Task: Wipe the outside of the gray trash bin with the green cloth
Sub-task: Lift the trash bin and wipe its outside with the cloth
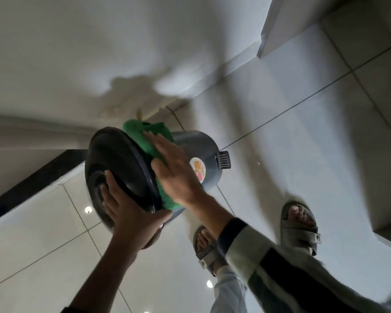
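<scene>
Centre-left in my view, the left hand (127, 213) clasps the black domed lid (122, 159), fingers spread across it and thumb hooked over its rim. To its right, the right hand (176, 175) presses flat, fingers straight, on the green terry cloth (142, 138) against the tilted round gray plastic trash bin (199, 143), mid-frame.

Bin (196, 143) gray, lid (122, 159) black, cloth (145, 136) bright green, sticker (198, 169) white with pink-yellow print, sandals (300, 224) gray, sleeve (257, 249) dark-and-pale banded.

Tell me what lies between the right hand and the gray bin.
The green cloth, pressed flat by the right hand against the gray trash bin; head view.
</scene>
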